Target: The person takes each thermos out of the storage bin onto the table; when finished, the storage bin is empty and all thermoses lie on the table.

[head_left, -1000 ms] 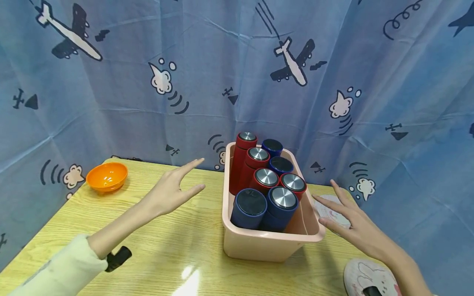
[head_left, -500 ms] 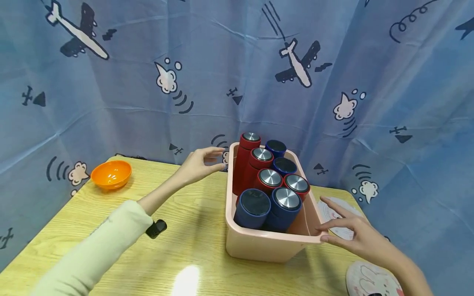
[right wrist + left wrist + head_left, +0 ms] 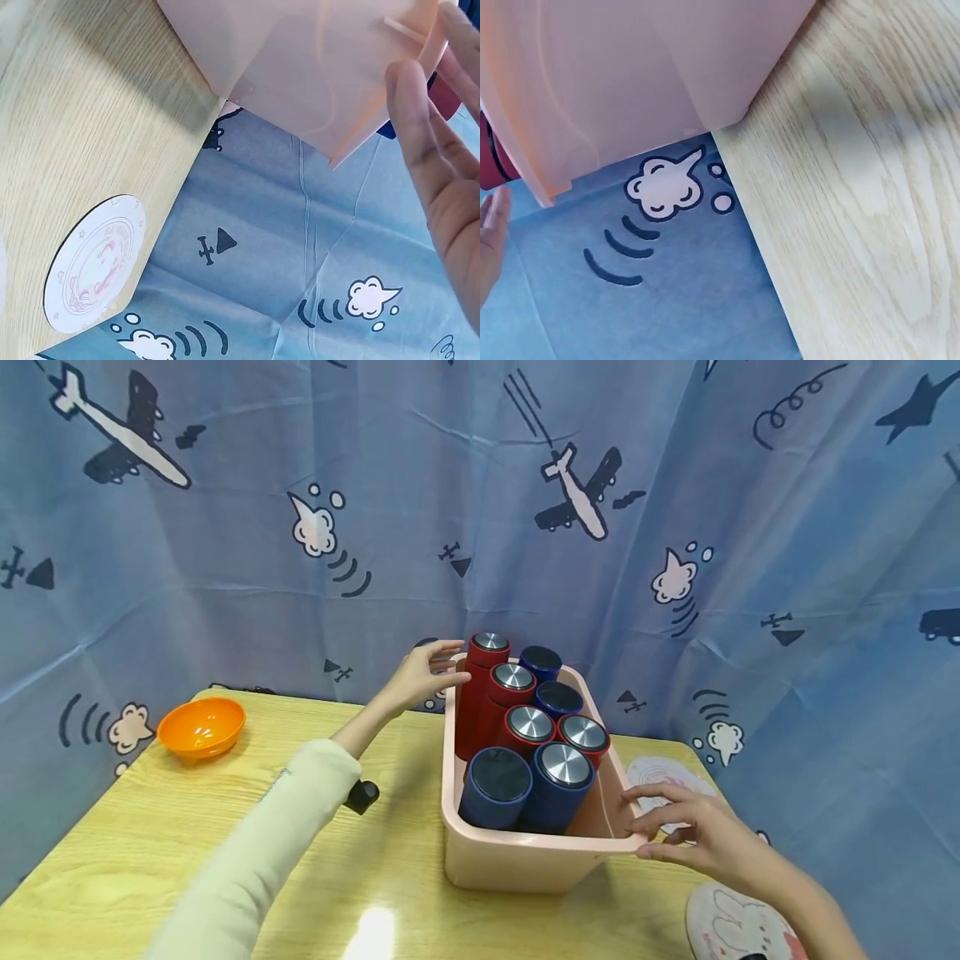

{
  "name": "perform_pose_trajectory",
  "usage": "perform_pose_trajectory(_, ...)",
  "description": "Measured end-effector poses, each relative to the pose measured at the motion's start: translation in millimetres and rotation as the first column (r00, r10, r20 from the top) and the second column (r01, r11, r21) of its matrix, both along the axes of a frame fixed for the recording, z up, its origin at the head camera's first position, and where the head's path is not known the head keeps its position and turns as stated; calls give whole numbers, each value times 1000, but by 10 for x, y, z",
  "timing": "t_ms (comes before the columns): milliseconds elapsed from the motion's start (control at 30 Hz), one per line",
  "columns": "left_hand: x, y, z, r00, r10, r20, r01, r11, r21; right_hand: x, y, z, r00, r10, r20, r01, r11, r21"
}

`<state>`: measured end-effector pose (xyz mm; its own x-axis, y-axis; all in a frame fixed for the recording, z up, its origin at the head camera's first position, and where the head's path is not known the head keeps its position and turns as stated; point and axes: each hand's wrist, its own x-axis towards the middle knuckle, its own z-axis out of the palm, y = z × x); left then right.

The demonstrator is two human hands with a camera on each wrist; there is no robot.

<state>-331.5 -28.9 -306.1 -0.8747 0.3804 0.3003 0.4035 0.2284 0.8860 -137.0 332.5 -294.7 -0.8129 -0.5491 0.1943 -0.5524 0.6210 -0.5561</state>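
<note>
A pink plastic bin (image 3: 525, 868) stands on the table, packed with upright thermos flasks, some red and some blue. Its front right rim is pinched by my right hand (image 3: 697, 831), fingers inside the wall and thumb outside; the right wrist view shows the thumb (image 3: 409, 90) on the outer face. At the back left corner my left hand (image 3: 420, 677) has its fingers extended and parted from the thumb, right at the tall red thermos flask (image 3: 480, 693). In the left wrist view only a bit of that hand (image 3: 491, 240) shows, below the bin's rim. Two blue flasks (image 3: 495, 789) stand in front.
An orange bowl (image 3: 201, 727) sits at the table's back left. Two round printed mats lie to the right, one (image 3: 660, 772) behind my right hand and another (image 3: 731, 918) nearer. A blue patterned curtain (image 3: 375, 485) hangs right behind the table edge.
My left hand has moved right and away from me, up to the tall red flask. My right hand has come down onto the bin's rim and taken hold of it.
</note>
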Motion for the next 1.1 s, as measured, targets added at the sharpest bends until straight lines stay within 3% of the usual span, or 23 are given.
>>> perform_pose_trajectory(233,-162,104,-87,999,-43,5,42,996,80,-7,-27,-12,1000,-11,-17,11,1000,-9)
perform_pose_trajectory(367,-280,158,-115,1000,-26,15,24,993,115,-16,-31,-13,1000,-25,-5,25,1000,-15)
perform_pose_trajectory(600,-431,327,-93,995,-83,57,73,984,164,20,33,-34,988,-52,-146,51,999,-13)
perform_pose_trajectory(700,-463,357,-81,994,-91,58,79,981,177,23,37,-51,990,-54,-130,50,998,-35)
perform_pose_trajectory(1100,-605,258,-101,991,-95,93,89,993,73,-35,16,-89,997,-55,-47,52,998,-45)
